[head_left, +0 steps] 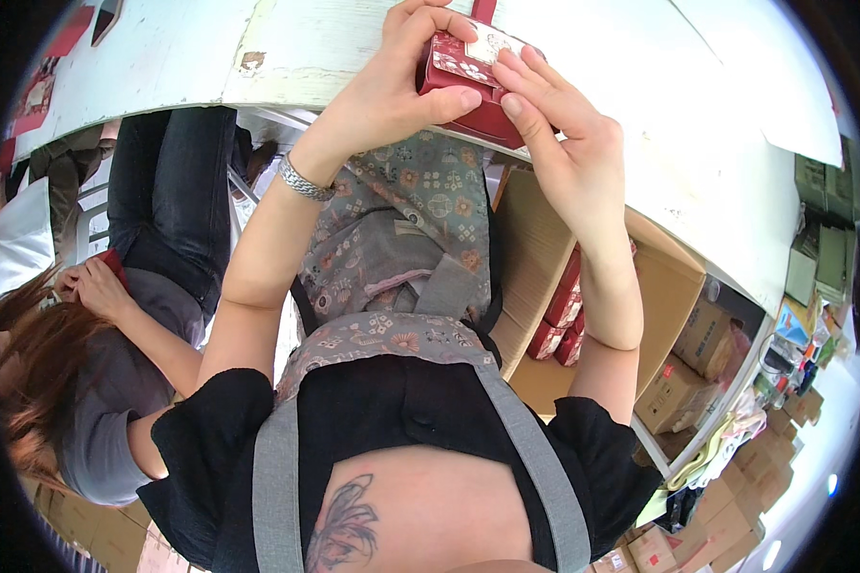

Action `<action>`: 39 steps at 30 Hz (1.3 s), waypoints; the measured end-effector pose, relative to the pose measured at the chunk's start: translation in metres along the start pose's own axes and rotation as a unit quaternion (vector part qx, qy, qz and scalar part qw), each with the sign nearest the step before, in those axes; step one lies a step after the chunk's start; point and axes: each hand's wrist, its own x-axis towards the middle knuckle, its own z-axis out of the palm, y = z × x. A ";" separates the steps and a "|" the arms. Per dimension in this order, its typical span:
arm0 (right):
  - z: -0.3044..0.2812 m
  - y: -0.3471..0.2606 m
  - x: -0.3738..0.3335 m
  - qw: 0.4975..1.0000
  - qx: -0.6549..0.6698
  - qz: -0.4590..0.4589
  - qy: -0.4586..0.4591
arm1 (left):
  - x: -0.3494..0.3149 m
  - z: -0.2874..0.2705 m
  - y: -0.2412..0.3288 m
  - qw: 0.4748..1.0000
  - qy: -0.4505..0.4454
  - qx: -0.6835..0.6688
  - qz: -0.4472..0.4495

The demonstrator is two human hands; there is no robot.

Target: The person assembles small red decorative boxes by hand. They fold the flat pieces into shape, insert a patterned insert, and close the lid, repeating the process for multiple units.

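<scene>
A small dark red gift box [463, 71] with a printed floral flap and a pale label sits at the near edge of the white table. My left hand [392, 81] grips its left side, thumb across the front and fingers bent over the top. On the right, my right hand [573, 119] presses its fingers onto the flap, with the thumb by the front edge. The flap looks folded down over the front. A red strip [484, 10] lies just beyond the box. The underside is hidden.
Below the table edge, by my right forearm, an open cardboard carton [521, 258] holds several red boxes [566, 310]. To my left a co-worker's hands [100, 288] hold something red. Brown cartons [674, 393] stand on a shelf at the right.
</scene>
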 end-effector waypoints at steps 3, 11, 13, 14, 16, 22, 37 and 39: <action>-0.005 0.002 0.004 0.999 0.017 0.028 -0.028 | 0.001 0.002 0.012 0.999 0.004 -0.025 -0.029; -0.014 0.010 0.012 0.993 0.080 0.046 -0.076 | -0.003 0.013 0.002 0.999 0.034 -0.007 -0.039; -0.015 0.017 0.015 0.986 0.124 0.075 -0.080 | -0.003 0.011 0.001 0.999 0.038 -0.009 -0.031; -0.016 0.019 0.016 0.982 0.145 0.090 -0.082 | -0.002 0.010 0.001 0.999 0.040 -0.010 -0.026; -0.016 0.020 0.015 0.987 0.126 0.059 -0.085 | -0.002 0.008 0.006 0.999 0.038 0.001 -0.031; -0.012 0.026 0.017 0.990 0.110 0.044 -0.075 | -0.001 0.007 0.008 0.996 0.036 -0.031 -0.071; 0.006 0.040 0.023 0.967 0.228 0.090 0.072 | -0.003 0.018 0.022 0.988 0.102 -0.105 -0.041; 0.017 0.024 0.018 0.951 0.267 0.114 0.110 | -0.001 0.018 0.026 0.972 0.110 -0.199 -0.055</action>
